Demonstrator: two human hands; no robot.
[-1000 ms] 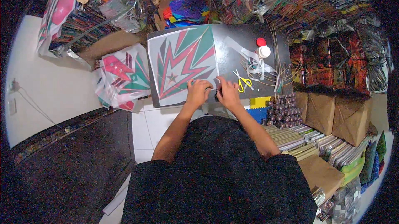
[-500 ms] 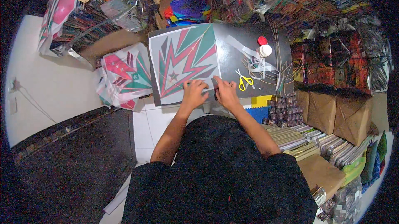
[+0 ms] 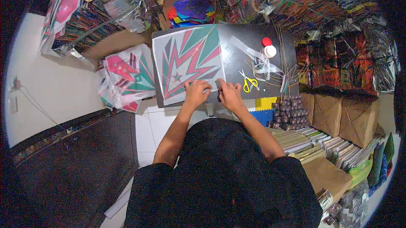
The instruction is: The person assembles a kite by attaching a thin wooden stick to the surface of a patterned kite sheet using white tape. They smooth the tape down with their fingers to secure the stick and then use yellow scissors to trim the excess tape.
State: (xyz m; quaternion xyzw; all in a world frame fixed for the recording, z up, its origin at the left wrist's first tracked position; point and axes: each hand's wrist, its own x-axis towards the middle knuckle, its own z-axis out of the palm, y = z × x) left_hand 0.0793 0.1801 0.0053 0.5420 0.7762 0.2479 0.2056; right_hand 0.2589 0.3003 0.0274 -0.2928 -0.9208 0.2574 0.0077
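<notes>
A large printed paper sheet [image 3: 171, 60] in white, green, pink and grey lies on the dark table [image 3: 237, 65], with a thin stick running diagonally over its upper right part. Bent fingers of my left hand [image 3: 196, 93] grip the sheet's near edge. My right hand [image 3: 230, 96] pinches at its near right corner; the fingertips are partly hidden. To the right of that hand lie yellow-handled scissors [image 3: 249, 82], blades slightly apart. Beyond them stand a white bottle [image 3: 269, 51] and a red cap [image 3: 267, 41], among white strips [image 3: 249, 50] and thin sticks [image 3: 282, 54].
More printed sheets [image 3: 129, 75] hang over the table's left side. Stacked packages wrapped in clear plastic [image 3: 338, 58] crowd the back and right. Brown paper parcels [image 3: 355, 116] and flat bundles [image 3: 296, 143] lie at the right. A dark panel [image 3: 80, 164] stands at the left.
My left hand has shifted slightly to the left along the sheet's near edge. The right hand stays at the corner; the sheet and tools have not visibly moved.
</notes>
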